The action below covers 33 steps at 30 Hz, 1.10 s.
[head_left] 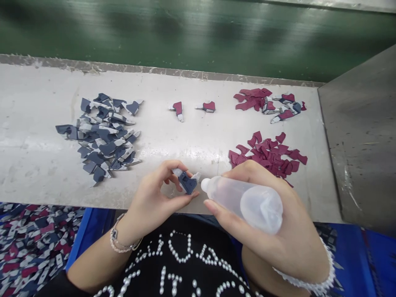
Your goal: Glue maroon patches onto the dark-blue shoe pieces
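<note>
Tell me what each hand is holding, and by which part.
The left hand pinches a small navy-and-white piece near its lower end between thumb and fingers; the right hand wraps around the body of a clear squeeze bottle.

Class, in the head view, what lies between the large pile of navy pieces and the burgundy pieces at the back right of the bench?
Two burgundy-and-white pieces lie there, apart, on the white bench, as the head view shows.

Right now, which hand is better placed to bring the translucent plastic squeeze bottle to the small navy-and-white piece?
The right hand looks better placed: it grips the translucent plastic squeeze bottle, whose nozzle points toward the small navy-and-white piece. The left hand is occupied holding that piece.
</note>
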Available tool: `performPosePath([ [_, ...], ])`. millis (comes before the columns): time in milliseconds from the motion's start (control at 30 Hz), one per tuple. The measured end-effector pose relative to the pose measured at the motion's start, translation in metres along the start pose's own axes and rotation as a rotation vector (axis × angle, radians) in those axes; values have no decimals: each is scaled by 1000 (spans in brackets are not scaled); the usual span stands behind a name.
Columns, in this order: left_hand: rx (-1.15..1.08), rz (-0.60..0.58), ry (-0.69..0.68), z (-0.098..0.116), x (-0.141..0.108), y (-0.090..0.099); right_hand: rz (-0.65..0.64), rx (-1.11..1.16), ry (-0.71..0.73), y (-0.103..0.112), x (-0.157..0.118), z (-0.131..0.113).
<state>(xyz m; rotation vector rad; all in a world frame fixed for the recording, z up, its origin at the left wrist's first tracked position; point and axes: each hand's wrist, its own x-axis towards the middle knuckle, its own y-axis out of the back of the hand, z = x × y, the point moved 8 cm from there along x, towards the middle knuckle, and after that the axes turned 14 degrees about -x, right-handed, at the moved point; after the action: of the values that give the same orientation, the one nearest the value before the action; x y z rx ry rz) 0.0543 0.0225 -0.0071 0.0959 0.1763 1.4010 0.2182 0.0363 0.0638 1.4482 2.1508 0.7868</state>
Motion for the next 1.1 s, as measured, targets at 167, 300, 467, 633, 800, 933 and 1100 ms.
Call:
performPosePath([
  [167, -132, 50, 44, -6, 1, 8, 56, 104, -24, 14, -2, 16],
  [300, -229, 62, 83, -9, -1, 17, 69, 107, 31, 23, 1, 31],
  [467, -200, 66, 129, -13, -3, 23, -43, 324, 36, -3, 16, 56],
  [633, -181, 60, 261, -40, -3, 20, -236, 552, 14, -52, 36, 66],
  [800, -306, 57, 402, -80, -8, 19, -147, 413, 11, -69, 58, 68],
  [933, -367, 79, 393, -92, -8, 26, -107, 285, 30, -73, 68, 58],
  [1100, -336, 92, 371, -84, -9, 28, -108, 89, 42, -66, 58, 56],
])
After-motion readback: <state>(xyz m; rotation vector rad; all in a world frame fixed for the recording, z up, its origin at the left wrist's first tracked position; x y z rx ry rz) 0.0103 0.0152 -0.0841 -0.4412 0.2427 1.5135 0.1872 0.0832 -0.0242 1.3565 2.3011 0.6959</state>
